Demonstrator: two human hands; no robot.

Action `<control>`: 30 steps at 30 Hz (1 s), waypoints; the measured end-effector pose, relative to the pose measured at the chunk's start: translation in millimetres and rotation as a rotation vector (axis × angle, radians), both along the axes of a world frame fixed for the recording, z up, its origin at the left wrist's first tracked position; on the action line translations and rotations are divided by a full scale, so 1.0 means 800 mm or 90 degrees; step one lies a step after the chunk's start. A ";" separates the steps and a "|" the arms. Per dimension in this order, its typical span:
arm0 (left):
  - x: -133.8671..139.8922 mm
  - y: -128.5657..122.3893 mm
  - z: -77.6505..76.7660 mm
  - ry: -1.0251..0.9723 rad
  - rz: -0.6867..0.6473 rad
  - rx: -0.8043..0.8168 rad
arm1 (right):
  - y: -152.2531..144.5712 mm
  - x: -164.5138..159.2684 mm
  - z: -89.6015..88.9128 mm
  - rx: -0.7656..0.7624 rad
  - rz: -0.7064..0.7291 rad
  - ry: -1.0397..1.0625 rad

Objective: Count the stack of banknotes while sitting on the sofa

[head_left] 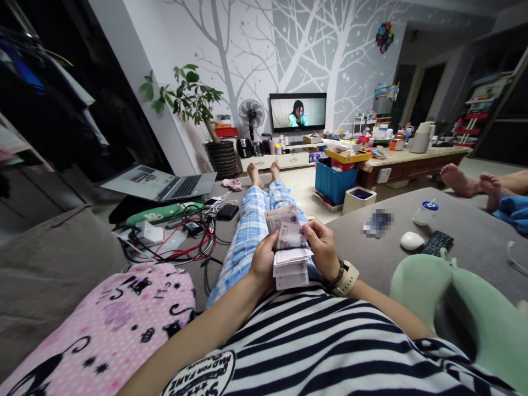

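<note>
A stack of purplish banknotes (289, 234), printed with what looks like a 5, is held above my lap. My left hand (263, 256) grips the left side of the stack with the thumb on top. On its right edge my right hand (324, 247) pinches the notes between thumb and fingers; how many it holds cannot be made out. Just below, nearer my belly, more pale paper notes (292, 268) lie overlapping in steps. A watch (347, 278) and a dark bracelet sit on my right wrist. Blue checked trousers (243, 220) cover my outstretched legs.
To the left are an open laptop (165, 184), tangled cables (193, 234), a black box (227, 212) and a pink cat-print cushion (136, 308). On the right lie a white mouse (412, 241), a keyboard (438, 243), a green neck pillow (416, 283) and another person's feet (460, 179).
</note>
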State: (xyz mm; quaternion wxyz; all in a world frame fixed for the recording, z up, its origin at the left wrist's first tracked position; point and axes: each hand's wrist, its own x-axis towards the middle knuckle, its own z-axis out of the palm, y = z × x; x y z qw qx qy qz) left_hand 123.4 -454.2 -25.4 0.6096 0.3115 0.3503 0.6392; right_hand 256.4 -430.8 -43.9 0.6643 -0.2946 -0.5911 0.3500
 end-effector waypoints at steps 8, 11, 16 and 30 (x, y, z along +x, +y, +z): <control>-0.002 -0.001 -0.001 0.042 -0.002 0.008 | -0.005 0.002 0.000 0.040 0.019 -0.018; -0.003 0.001 -0.002 0.046 -0.002 0.013 | -0.004 0.002 -0.001 0.044 0.020 -0.018; -0.003 0.001 0.000 0.055 0.013 0.024 | -0.005 0.001 0.000 0.043 0.022 -0.015; -0.001 -0.005 0.009 0.080 0.027 0.014 | -0.005 0.001 0.001 0.046 0.025 -0.021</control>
